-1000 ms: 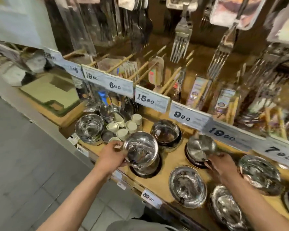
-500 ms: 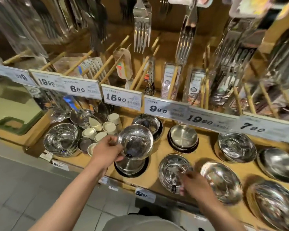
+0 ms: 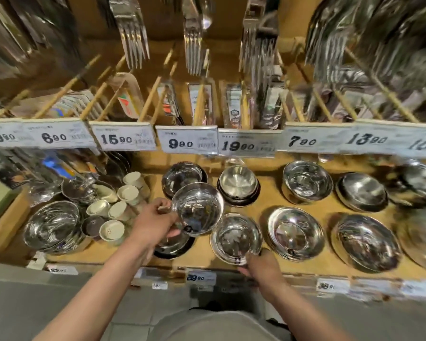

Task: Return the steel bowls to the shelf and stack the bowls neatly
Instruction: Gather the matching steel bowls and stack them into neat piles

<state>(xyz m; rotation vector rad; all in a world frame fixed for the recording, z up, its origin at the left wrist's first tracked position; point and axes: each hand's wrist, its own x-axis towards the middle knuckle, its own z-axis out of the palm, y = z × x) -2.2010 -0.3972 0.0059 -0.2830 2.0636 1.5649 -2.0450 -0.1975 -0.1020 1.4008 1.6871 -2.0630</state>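
Holding a round shiny steel bowl (image 3: 196, 209) by its rim in the left hand (image 3: 153, 223), raised over the front stack (image 3: 172, 244) on the wooden shelf (image 3: 263, 210), the person is risking a slip, while the right hand (image 3: 262, 265) is pinching a shallower steel bowl (image 3: 236, 238).

Head view, downward (near shelf (image 3: 330, 210))

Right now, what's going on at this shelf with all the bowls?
A person is tidying shiny steel bowls on a wooden shop shelf. The left hand holds a deep round steel bowl by its rim, lifted above a short stack of steel bowls at the front. The right hand grips the near edge of a shallow steel bowl resting on the shelf. More bowl stacks sit in two rows alongside.
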